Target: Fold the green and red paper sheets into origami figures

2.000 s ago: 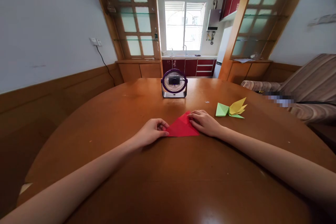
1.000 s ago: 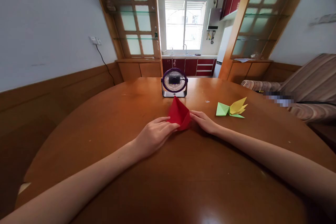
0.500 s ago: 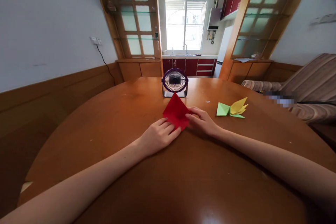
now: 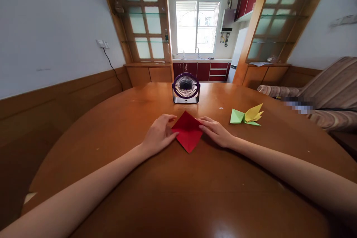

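Observation:
A folded square of red origami paper (image 4: 188,134) lies on the wooden table like a diamond, one corner towards me, with a crease across its middle. My right hand (image 4: 216,131) pinches its right corner between thumb and fingers. On the other side, my left hand (image 4: 159,132) is curved with thumb and fingers apart. Its thumb tip touches the paper's left edge, while the index finger sits raised just off the left corner. To the right of my right hand rests a green and yellow folded paper figure (image 4: 247,116).
Beyond the paper stands a small purple desk fan (image 4: 186,87) on a metal stand. The brown oval table (image 4: 156,197) spreads around my forearms. A striped sofa (image 4: 331,89) is on the right, and wooden cabinets with glass shelves (image 4: 147,15) rise behind.
The red paper has come down towards me, and its near half now lies opened out flat. My left hand has moved left and lifted off the lower part. My right hand stays at the right corner.

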`<state>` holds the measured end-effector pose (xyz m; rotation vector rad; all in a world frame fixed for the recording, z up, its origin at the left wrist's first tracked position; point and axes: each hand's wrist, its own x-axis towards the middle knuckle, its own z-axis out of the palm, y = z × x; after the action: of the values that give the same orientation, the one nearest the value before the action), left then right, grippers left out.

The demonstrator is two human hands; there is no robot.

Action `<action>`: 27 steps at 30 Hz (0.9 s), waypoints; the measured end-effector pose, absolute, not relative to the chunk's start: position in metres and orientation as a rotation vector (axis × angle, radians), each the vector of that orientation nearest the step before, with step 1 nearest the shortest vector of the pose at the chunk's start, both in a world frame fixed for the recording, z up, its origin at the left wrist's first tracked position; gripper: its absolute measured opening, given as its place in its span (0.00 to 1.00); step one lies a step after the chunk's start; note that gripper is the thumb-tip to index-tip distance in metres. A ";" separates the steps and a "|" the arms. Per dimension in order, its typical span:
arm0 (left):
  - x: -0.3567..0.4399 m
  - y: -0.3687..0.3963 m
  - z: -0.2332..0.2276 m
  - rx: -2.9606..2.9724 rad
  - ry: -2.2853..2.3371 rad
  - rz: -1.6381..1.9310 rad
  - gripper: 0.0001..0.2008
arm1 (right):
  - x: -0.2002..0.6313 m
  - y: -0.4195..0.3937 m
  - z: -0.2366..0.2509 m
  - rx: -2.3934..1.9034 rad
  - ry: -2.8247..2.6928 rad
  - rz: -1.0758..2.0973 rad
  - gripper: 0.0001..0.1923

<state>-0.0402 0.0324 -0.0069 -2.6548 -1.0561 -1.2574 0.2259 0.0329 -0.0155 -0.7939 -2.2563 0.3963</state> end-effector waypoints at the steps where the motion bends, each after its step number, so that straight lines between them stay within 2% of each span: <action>1: -0.042 0.035 -0.008 -2.741 -1.106 -1.227 0.14 | 0.227 0.034 -0.016 -0.797 -2.280 0.396 0.21; 4: -0.047 0.042 -0.011 -2.936 -1.156 -1.084 0.07 | 0.233 0.036 -0.016 -0.781 -2.354 0.400 0.22; 16: -0.064 0.053 -0.010 -3.034 -0.857 -0.793 0.11 | 0.257 0.038 -0.009 -0.557 -2.516 0.490 0.23; 22: -0.068 0.053 -0.007 -3.001 -0.705 -0.708 0.13 | 0.262 0.036 -0.010 -0.489 -2.503 0.468 0.16; 27: -0.069 0.049 -0.003 -3.014 -0.696 -0.691 0.14 | 0.264 0.037 -0.012 -0.527 -2.538 0.441 0.15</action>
<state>-0.0685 0.0490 -0.0033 -3.0144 -0.6964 -0.6911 0.2642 0.0366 -0.0117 -0.5269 -2.5384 0.4411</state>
